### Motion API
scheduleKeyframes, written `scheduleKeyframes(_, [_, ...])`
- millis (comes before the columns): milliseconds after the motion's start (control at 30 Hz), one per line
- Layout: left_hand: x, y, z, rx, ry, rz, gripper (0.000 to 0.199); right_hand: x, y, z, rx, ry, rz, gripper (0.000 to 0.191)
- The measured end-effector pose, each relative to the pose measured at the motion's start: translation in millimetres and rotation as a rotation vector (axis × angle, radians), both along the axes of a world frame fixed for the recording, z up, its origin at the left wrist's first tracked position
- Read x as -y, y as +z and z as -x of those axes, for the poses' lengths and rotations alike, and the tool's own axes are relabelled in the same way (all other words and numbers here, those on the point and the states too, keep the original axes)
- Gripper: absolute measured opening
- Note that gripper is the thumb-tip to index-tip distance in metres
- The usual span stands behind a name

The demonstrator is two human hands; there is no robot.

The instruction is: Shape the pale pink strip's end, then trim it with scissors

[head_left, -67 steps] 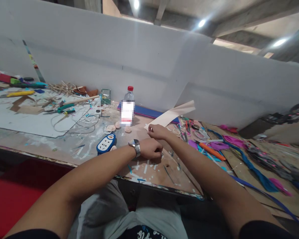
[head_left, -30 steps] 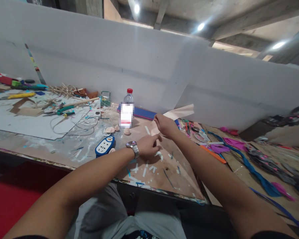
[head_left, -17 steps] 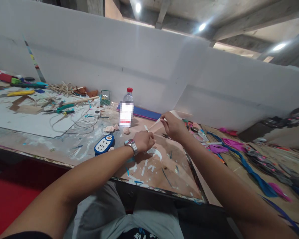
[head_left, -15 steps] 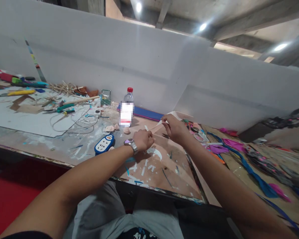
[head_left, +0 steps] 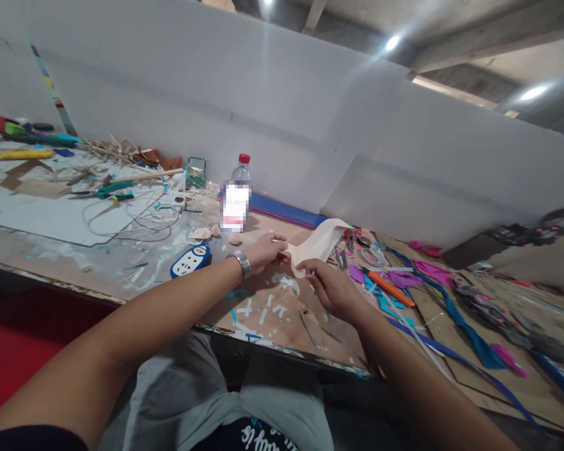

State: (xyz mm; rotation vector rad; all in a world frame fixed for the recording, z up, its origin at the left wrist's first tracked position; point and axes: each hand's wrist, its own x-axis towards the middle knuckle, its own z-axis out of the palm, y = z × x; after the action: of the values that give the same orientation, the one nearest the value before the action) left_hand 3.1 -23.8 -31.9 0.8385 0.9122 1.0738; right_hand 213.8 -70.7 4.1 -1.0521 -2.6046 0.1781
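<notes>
A long pale strip (head_left: 323,243) runs from between my hands up toward the back wall, curving at its near end. My left hand (head_left: 266,250), with a metal watch on the wrist, has its fingers closed on the strip's left end. My right hand (head_left: 326,285) pinches the near edge of the strip with thumb and forefinger. White paper scraps (head_left: 264,313) lie on the table below the hands. Small pale pink lumps (head_left: 235,238) sit left of my left hand, near a clear bottle with a red cap (head_left: 243,159).
A blue and white power strip (head_left: 188,262) lies left of my left forearm. Sticks (head_left: 117,150), green-handled pliers (head_left: 115,190) and a cable cover the left side. An orange cutter (head_left: 390,288) and coloured strips lie to the right. A wall stands behind.
My right hand has come down and nearer, and the pale strip now shows broad and curved between the hands. My left hand has risen slightly. The view has shifted a little.
</notes>
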Motion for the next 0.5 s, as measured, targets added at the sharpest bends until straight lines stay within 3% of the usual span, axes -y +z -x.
scheduleKeyframes(67, [2,-0.9,0,0.003,-0.06,-0.006,0.032,10,0.8,6,-0.016,0.093,0.036,0.022])
scheduleKeyframes(133, [4,-0.5,2,0.035,-0.123,0.006,0.023,20,4.8,13,-0.025,0.165,0.085,0.019])
scheduleKeyframes(200, [4,0.3,3,0.024,-0.156,0.046,0.014,28,10.9,18,-0.01,0.179,0.132,0.018])
scheduleKeyframes(333, [2,-2.0,4,-0.078,-0.202,0.159,0.016,47,24.1,22,0.053,0.19,0.291,0.019])
scheduleKeyframes(500, [7,-9.7,5,-0.081,-0.358,-0.003,0.039,75,42.1,26,0.132,0.246,0.435,0.019])
